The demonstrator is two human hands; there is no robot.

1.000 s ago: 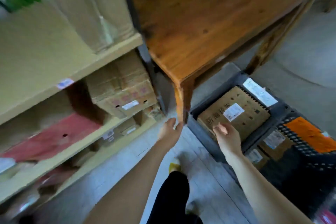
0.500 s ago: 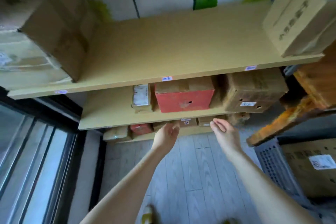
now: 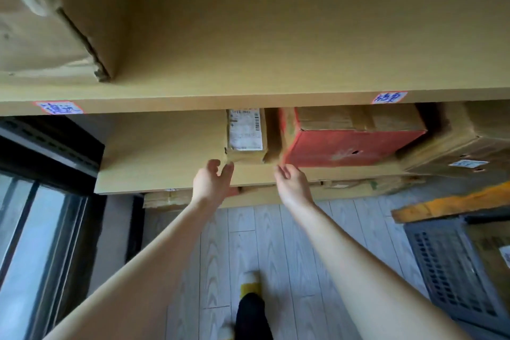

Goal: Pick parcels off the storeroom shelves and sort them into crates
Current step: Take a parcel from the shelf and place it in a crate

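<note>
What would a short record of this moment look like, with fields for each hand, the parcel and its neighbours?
Small parcel: brown, white label, on the middle shelf
Left hand: open, fingers by its left front corner
Right hand: open, near its right front corner, holding nothing
Red box: just right of the parcel
Crate: grey, on the floor, right

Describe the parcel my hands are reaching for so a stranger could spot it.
Under the board with handwritten tags, find the red box on the shelf. The small brown parcel sits left of it, topped by a large white shipping label.
</note>
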